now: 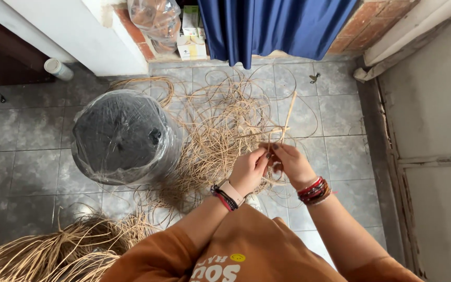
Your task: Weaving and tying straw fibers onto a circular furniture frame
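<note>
Left hand point(247, 169) and right hand point(291, 163) meet, both pinching pale rattan strands point(283, 137) rising between fingertips, above loose tangle point(220, 130) on grey tiled floor point(22, 156). Plastic-wrapped black drum point(121, 137) just left.

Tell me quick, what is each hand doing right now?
Left hand: closed, pinching thin tan rattan strands.
Right hand: closed on the same strands, fingertips meeting the left.
</note>
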